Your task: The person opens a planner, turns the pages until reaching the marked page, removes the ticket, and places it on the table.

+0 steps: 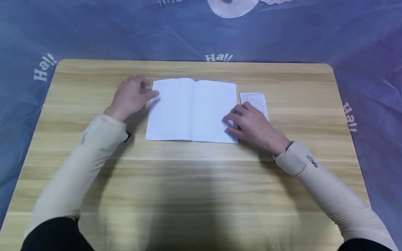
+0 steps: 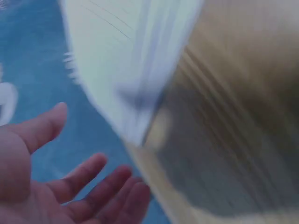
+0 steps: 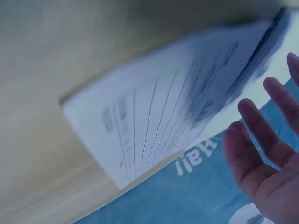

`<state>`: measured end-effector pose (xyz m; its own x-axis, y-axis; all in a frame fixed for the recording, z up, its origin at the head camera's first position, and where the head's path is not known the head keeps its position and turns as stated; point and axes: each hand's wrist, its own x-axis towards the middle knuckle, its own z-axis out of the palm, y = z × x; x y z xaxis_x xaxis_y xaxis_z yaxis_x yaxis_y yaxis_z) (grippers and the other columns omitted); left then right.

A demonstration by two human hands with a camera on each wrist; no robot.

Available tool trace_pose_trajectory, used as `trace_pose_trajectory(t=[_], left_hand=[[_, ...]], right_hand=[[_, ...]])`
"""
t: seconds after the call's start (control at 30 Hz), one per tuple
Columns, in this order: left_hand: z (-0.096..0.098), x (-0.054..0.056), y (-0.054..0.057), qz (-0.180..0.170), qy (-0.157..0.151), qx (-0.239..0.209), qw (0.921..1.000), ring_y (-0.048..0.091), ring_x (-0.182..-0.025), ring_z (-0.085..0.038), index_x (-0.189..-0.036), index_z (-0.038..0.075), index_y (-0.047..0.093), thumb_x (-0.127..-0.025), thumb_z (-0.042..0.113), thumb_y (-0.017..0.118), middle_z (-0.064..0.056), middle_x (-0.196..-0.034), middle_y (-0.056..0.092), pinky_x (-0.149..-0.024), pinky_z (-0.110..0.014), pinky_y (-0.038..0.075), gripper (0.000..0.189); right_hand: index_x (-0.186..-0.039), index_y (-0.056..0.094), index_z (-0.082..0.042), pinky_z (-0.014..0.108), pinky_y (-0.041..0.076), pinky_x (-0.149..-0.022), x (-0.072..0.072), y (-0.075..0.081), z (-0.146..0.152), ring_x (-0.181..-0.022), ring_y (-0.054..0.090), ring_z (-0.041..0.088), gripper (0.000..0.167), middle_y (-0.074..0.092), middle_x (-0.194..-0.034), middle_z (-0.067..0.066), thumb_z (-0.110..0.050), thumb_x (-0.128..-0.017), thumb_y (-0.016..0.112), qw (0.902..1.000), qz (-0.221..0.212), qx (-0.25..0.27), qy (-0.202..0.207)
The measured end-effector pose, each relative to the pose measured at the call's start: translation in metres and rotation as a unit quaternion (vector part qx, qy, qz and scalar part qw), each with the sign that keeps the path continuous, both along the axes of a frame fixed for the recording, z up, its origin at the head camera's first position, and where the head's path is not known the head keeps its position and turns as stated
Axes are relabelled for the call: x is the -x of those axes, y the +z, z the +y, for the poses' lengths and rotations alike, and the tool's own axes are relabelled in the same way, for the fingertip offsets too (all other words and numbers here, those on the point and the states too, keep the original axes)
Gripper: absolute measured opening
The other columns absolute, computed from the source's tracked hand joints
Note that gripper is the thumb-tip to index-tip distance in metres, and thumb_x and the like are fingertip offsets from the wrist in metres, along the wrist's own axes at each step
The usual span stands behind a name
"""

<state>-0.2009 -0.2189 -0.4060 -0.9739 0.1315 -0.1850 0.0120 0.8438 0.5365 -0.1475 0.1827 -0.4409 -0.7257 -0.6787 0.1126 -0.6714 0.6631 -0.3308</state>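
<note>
An open notebook (image 1: 171, 111) with faint ruled lines lies flat near the middle of the table. At its upper left corner is my left hand (image 1: 132, 96), the thumb close to the page edge and the fingers loosely bent. In the left wrist view that hand (image 2: 79, 186) has its fingers spread with nothing between them, beside the notebook (image 2: 126, 56). My right hand (image 1: 252, 127) hovers at the notebook's right edge, fingers spread over the page. A small printed sheet (image 1: 254, 101) with a grid lies right of the notebook, partly hidden by this hand; whether the fingers touch paper I cannot tell.
The wooden table (image 1: 176, 195) has rounded far corners. A blue cloth (image 1: 125, 31) with white lettering surrounds it beyond the far and side edges. Both forearms, in pale sleeves, reach in from the near side.
</note>
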Motion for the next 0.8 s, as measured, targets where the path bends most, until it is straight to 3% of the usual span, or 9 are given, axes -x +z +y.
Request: trace_pose_trajectory(t=[0.13,0.2,0.3,0.47,0.8], left_hand=[[0.008,0.035,-0.009,-0.016,-0.041,0.013,0.9989,0.041,-0.149,-0.045,-0.158,-0.003,0.048,-0.106,0.041,0.073,-0.025,-0.156,0.052,-0.125,-0.054,0.028,0.072],[0.008,0.046,-0.014,-0.019,-0.072,0.03,0.9968,0.036,-0.152,-0.046,-0.16,-0.004,0.046,-0.104,0.041,0.076,-0.026,-0.16,0.048,-0.128,-0.052,0.022,0.077],[0.006,0.057,-0.017,-0.011,-0.112,0.052,0.9923,0.038,-0.147,-0.048,-0.157,-0.005,0.049,-0.101,0.04,0.081,-0.029,-0.155,0.049,-0.126,-0.055,0.023,0.079],[0.005,0.067,-0.015,-0.013,-0.138,0.063,0.9884,0.043,-0.138,-0.048,-0.151,-0.007,0.055,-0.098,0.041,0.083,-0.029,-0.147,0.053,-0.121,-0.058,0.03,0.076],[0.004,0.073,-0.01,-0.044,-0.142,0.052,0.9875,0.043,-0.129,-0.041,-0.137,-0.003,0.06,-0.105,0.034,0.076,-0.022,-0.131,0.053,-0.114,-0.054,0.034,0.052]], right_hand=[[-0.125,0.079,-0.005,0.052,0.05,-0.089,-0.008,-0.003,-0.001,-0.102,0.056,0.037,0.031,0.069,-0.118,0.019,-0.019,-0.097,0.083,0.9997,-0.009,-0.019,-0.007],[-0.126,0.078,-0.005,0.052,0.051,-0.088,-0.011,-0.003,-0.002,-0.102,0.056,0.037,0.032,0.069,-0.118,0.019,-0.019,-0.098,0.083,0.9996,-0.008,-0.026,-0.01],[-0.125,0.078,-0.005,0.052,0.051,-0.088,-0.013,-0.003,-0.003,-0.101,0.057,0.037,0.031,0.069,-0.117,0.018,-0.018,-0.098,0.083,0.9994,0.003,-0.032,-0.01],[-0.122,0.079,-0.003,0.052,0.05,-0.091,-0.015,-0.006,-0.005,-0.101,0.058,0.038,0.028,0.069,-0.112,0.019,-0.017,-0.098,0.082,0.9993,0.011,-0.034,-0.014],[-0.12,0.078,0.0,0.056,0.051,-0.099,-0.018,-0.007,-0.012,-0.11,0.063,0.041,0.026,0.07,-0.116,0.022,-0.016,-0.099,0.082,0.9987,-0.005,-0.048,-0.019]])
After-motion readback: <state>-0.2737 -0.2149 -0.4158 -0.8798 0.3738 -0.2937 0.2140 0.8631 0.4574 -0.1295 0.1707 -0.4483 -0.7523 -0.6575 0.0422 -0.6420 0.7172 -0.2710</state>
